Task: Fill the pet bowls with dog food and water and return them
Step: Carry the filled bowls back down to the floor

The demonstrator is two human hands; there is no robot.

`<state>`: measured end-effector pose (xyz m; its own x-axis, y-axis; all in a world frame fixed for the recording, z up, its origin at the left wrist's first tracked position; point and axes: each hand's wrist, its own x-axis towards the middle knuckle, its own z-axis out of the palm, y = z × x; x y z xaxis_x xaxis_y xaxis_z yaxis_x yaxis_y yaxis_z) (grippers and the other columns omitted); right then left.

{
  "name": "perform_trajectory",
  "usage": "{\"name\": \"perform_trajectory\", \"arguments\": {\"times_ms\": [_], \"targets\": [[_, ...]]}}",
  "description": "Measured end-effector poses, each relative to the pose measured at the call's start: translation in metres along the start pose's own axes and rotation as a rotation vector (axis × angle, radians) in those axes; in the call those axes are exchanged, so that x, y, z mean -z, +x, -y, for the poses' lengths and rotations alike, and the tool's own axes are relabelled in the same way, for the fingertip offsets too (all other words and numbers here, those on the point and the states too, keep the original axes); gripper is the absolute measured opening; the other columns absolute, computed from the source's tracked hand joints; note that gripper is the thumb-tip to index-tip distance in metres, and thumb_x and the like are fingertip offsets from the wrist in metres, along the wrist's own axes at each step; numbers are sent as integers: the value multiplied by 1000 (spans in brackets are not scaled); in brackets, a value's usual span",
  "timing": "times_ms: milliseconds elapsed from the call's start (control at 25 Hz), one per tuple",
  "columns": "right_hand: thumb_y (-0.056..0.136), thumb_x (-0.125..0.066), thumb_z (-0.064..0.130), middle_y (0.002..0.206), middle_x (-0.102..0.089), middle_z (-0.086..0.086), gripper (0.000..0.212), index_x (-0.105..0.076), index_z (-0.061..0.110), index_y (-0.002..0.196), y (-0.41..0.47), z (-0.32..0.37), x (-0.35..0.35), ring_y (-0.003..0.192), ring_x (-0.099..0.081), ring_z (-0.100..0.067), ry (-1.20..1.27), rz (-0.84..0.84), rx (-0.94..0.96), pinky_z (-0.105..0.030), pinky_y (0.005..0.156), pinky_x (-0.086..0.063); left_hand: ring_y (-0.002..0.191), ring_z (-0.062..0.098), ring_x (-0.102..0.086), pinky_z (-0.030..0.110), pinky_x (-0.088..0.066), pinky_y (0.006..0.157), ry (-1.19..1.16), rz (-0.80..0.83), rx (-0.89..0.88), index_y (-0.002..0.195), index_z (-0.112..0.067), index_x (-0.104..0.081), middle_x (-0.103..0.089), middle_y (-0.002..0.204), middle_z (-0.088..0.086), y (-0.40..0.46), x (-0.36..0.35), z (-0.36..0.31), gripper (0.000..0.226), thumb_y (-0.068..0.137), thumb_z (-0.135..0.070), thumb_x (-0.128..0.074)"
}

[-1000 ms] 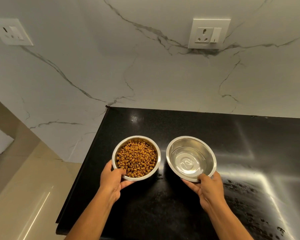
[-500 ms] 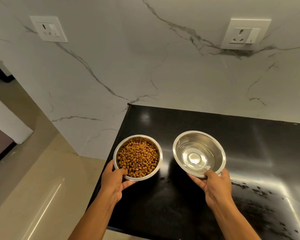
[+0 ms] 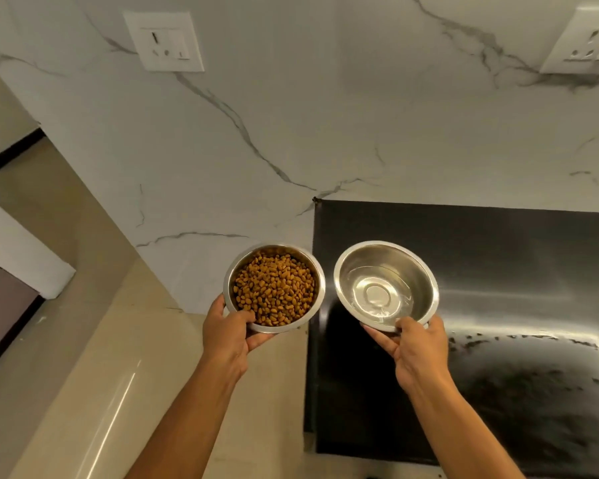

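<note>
Beyond the counter's edge, left hand [image 3: 229,337] grips kibble-heaped steel bowl [image 3: 274,287]; right hand [image 3: 416,350] grips water bowl [image 3: 386,285]

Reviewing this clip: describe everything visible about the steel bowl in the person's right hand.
The round, shiny stainless-steel bowl has a rolled rim and a raised circular ring in its base. It holds a shallow layer of clear water and no food. It sits roughly level, lifted above the black countertop, just right of the kibble-filled bowl without touching it. The right hand grips its near rim, thumb inside, fingers underneath.
</note>
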<state>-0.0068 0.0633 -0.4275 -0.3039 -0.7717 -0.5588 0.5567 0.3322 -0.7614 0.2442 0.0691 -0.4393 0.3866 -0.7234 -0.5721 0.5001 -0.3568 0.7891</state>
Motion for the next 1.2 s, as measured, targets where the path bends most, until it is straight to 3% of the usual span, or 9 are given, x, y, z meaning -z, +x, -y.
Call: {"name": "perform_trajectory", "arguments": {"times_ms": [320,520,760,920,1040,1200], "targets": [[92,-48,-13,125,-61,-16,49,-50,24,125,-3,-63,-105,93,-74,-37,-50,53,4,-43,68,-64,109,43,-65,42,-64,53,-39,-74,42,143,-17,-53,-57,132,19,74,72,-47,68,88,22,-47],[93,-44,-14,124,-62,-17,55,-48,24,133,26,-103,-159,93,-74,-37,-62,39,-23,-39,65,-63,107,42,-66,46,-65,61,8,-82,74,144,-19,-52,-57,133,20,139,103,-67,67,88,19,-52],[92,-48,-12,126,-64,-18,58,-48,26,136,79,-167,-213,98,-74,-38,-60,-51,-37,-39,66,-62,106,36,-66,38,-64,56,59,-89,82,147,-25,-48,-59,127,12,232,123,-84,71,90,17,-52],[97,-49,-8,132,-59,-14,55,-47,31,136,106,-222,-227,102,-72,-39,-19,-151,-93,-39,67,-62,113,34,-64,38,-64,58,59,-101,117,144,-29,-50,-59,129,9,281,140,-63,69,91,15,-53],[98,-50,-6,135,-58,-10,57,-47,34,139,135,-275,-231,105,-71,-38,31,-235,-114,-41,68,-62,117,34,-63,36,-64,57,62,-118,167,143,-29,-51,-64,119,3,327,155,-29,67,92,14,-54],[96,-52,-9,134,-60,-6,58,-50,33,136,177,-347,-223,110,-69,-39,44,-338,-138,-41,67,-62,107,30,-65,35,-63,54,93,-168,214,132,-32,-53,-64,115,3,381,174,26,61,92,15,-53]]}}
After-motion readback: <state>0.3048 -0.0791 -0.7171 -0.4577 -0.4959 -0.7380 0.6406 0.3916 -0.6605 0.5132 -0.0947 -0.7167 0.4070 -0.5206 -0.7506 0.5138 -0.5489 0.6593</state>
